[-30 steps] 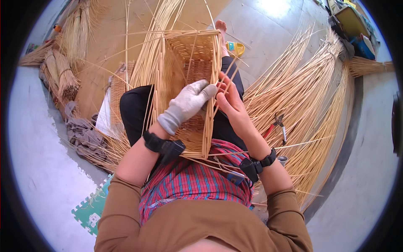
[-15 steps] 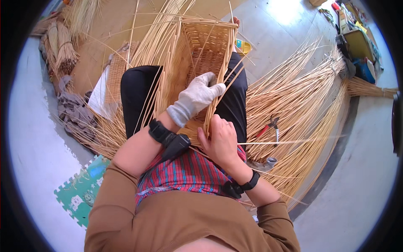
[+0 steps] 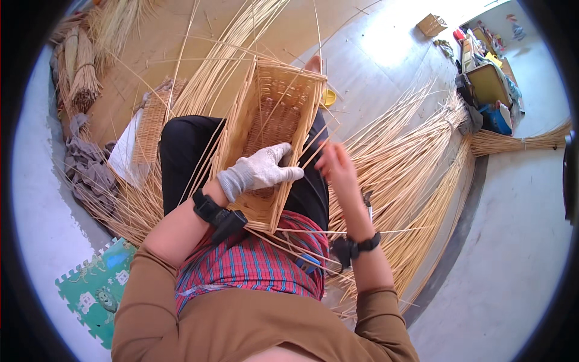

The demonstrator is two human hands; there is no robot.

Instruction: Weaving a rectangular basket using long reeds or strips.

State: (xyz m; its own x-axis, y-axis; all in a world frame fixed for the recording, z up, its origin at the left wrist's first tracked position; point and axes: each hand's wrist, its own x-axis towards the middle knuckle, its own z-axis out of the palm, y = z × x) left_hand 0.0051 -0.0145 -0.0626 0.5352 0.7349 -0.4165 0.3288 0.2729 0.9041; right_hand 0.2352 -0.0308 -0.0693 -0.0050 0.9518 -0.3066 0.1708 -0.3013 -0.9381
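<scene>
A rectangular wicker basket [image 3: 280, 117] with a pale rim and darker base rests on my dark-trousered legs, loose canes sticking out from its edges. My left hand [image 3: 265, 166], in a pale glove, grips the right wall near the lower end, thumb over the rim. Just outside that wall, my bare right hand [image 3: 335, 163] is raised beside protruding canes, fingers half curled and slightly blurred; whether they touch a cane I cannot tell. Pruning shears [image 3: 368, 205] are partly hidden behind my right forearm.
Long canes [image 3: 398, 169] lie to the right, bundles [image 3: 84, 84] at upper left. Around me are a woven panel [image 3: 151, 139], grey cloth [image 3: 90, 175], green foam mat [image 3: 84, 283] and yellow slipper [image 3: 329, 98]. Piled household items [image 3: 485, 84] and a small basket [image 3: 432, 25] stand upper right.
My right hand dropped toward the basket's lower rim, then rose again outside the right wall. My gloved hand stays on that wall, slightly lower. The view has shifted, showing more upper right.
</scene>
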